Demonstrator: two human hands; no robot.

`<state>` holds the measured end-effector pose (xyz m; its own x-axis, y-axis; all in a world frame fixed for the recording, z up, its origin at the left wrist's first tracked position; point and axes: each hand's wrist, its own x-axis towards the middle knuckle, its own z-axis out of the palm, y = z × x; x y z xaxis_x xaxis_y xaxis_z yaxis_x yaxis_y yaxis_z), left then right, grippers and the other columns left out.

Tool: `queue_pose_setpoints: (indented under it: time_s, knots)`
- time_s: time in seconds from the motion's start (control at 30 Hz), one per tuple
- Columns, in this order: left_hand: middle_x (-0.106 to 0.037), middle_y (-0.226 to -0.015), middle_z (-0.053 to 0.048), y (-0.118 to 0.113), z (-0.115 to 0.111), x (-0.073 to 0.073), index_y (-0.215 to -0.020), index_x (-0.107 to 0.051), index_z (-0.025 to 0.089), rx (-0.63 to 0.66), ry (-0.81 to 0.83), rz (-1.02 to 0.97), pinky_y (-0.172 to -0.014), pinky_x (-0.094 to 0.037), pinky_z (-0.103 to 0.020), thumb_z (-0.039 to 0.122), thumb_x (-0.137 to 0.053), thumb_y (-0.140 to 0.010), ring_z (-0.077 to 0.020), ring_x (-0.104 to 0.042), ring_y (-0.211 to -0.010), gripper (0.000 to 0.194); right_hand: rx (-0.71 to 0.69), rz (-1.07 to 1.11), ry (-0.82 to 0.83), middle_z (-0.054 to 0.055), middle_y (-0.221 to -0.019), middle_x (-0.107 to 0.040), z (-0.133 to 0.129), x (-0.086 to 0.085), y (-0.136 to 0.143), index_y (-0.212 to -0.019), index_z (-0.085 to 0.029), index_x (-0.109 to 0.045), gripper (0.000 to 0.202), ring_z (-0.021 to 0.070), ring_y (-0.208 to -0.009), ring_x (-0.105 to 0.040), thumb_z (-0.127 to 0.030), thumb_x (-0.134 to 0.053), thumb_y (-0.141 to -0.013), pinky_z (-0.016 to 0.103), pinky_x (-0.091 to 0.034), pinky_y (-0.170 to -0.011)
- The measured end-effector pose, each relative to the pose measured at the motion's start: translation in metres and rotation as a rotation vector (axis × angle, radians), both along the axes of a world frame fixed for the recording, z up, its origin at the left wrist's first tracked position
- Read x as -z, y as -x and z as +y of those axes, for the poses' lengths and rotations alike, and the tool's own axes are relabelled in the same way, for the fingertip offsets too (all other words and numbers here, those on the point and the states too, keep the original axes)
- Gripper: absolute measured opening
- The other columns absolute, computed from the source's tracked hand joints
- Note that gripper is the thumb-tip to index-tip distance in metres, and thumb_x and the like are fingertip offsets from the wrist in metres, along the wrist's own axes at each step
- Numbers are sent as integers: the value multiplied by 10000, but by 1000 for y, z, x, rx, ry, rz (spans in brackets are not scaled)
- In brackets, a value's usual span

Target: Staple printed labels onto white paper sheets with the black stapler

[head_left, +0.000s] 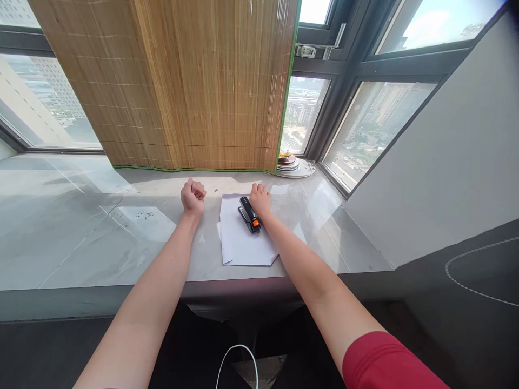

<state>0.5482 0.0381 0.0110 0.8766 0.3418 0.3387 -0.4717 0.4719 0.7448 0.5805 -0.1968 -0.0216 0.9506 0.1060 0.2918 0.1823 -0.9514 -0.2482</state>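
My left hand [192,196] is closed in a fist on the sill, left of a stack of white paper [237,248], with nothing showing between its curled fingers. At the far right corner of the paper rests my right hand [260,199], its fingers bent inward in a loose fist and nothing visible in them. A black stapler [248,215] with an orange patch on its near end lies slantwise on the paper. It sits just left of my right hand and wrist; whether they touch it I cannot tell.
A bamboo blind [203,86] hangs down to the back of the grey tiled sill [81,232]. Stacked plates [295,168] stand in the far right corner by the window. A white wall [425,162] bounds the right side. A white cable [239,347] loops below the sill's front edge.
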Motion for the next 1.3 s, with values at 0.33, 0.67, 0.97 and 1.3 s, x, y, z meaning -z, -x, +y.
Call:
queue_pose_setpoints:
  time_s: [0.33,0.67,0.97,1.3]
  knots:
    - [-663,-934,-49,9,-63,22,-1127,-728,301,11,-1744,129,-683,-433,-308,364,-613,-938,-249,-631,-972,230,61,-8,-38,194,-1257,-615,-43,-1,3,-1176,-186,-585,340,345,-1179,-543,-81,-351,-954,490,-460,-982]
    - [-690,-1097,-70,10,-68,24,-1190,-697,281,-50,-1825,187,-765,-477,-343,353,-534,-1002,-258,-665,-1015,259,-308,-109,-450,54,-940,-644,-70,-24,39,-1046,-225,-563,265,233,-907,-597,-277,-304,-1070,333,-467,-832]
    - [-707,-1087,-47,7,-66,23,-1168,-688,284,2,-1812,194,-752,-471,-340,373,-541,-1005,-236,-664,-956,237,-437,149,-274,78,-1026,-723,-79,-19,86,-1148,-246,-601,320,286,-907,-671,-339,-695,-856,359,-487,-738]
    - [-662,-971,-24,5,-61,19,-994,-696,241,105,-1659,128,-757,-462,-343,360,-651,-893,-202,-610,-828,162,-490,-5,-577,68,-1117,-779,-117,-20,21,-1266,-250,-736,381,288,-1041,-628,-263,-670,-891,466,-521,-971]
